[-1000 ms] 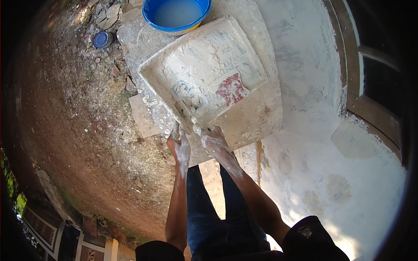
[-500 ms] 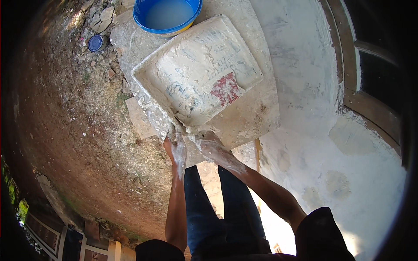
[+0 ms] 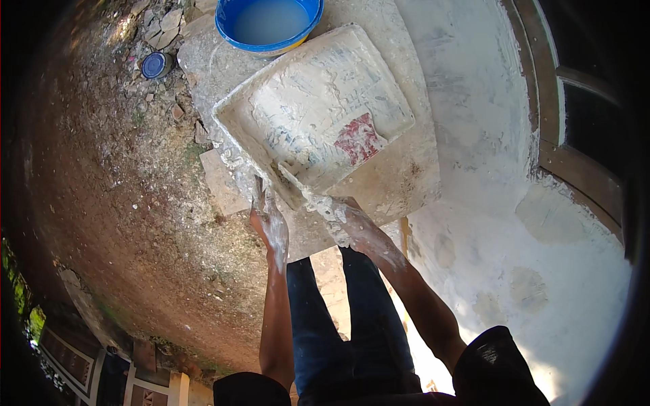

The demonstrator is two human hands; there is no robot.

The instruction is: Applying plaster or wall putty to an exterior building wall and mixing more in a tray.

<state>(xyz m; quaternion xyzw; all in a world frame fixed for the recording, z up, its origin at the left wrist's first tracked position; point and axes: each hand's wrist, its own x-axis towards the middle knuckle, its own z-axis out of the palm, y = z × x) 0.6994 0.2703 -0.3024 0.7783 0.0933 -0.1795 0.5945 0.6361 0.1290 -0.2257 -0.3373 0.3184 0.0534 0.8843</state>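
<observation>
A shallow, plaster-smeared tray [image 3: 315, 88] with a reddish patch lies tilted on a worn board. At its near corner my left hand [image 3: 271, 220], streaked white, is beside the outer wall with fingers stretched out; whether it touches the rim is hard to tell. My right hand [image 3: 338, 213], thickly smeared with plaster, is closed around a coated scraper [image 3: 292, 178]. The scraper's flat end points into the tray's near corner. Plaster hides most of its handle and my fingers. Wet, pale plaster covers much of the tray's floor.
A blue bucket [image 3: 267, 24] of cloudy water stands beyond the tray. The board [image 3: 399, 169] lies beneath both. A small lidded tin [image 3: 156, 65] sits on rough ground at left, near broken stones [image 3: 162, 30]. On the right are a whitish wall [image 3: 467, 88] and a wooden frame [image 3: 575, 162].
My right hand and the scraper have moved right, slightly away from my left hand. The left hand's fingers now reach up outside the tray wall. The view has shifted slightly.
</observation>
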